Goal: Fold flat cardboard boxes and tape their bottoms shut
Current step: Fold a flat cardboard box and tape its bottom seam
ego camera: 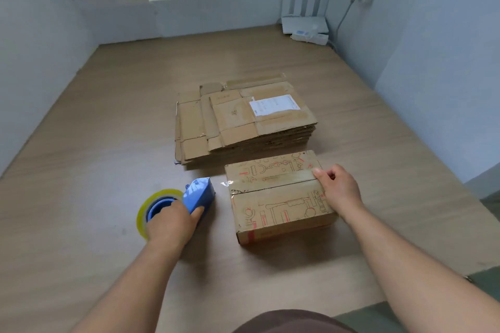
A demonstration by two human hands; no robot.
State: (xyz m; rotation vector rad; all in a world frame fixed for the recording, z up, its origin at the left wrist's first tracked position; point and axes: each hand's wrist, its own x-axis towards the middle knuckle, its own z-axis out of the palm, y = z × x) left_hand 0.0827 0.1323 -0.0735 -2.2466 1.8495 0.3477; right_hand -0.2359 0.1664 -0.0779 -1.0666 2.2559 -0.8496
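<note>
A folded cardboard box (pixel 278 197) with red and black line drawings rests on the wooden table, flaps closed and up, with clear tape along its seam and a loose tape end at its left edge. My right hand (pixel 339 189) grips the box's right end at the seam. My left hand (pixel 173 222) holds a blue tape dispenser (pixel 198 193) with a yellowish tape roll (pixel 147 211), resting on the table left of the box. Behind the box lies a stack of flat cardboard boxes (pixel 243 121), the top one bearing a white label.
The wooden table (pixel 94 143) stands walled in on the left, back and right. A white router with antennas (pixel 304 23) and a power strip (pixel 311 35) sit at the back right corner, with a cable running up the right wall.
</note>
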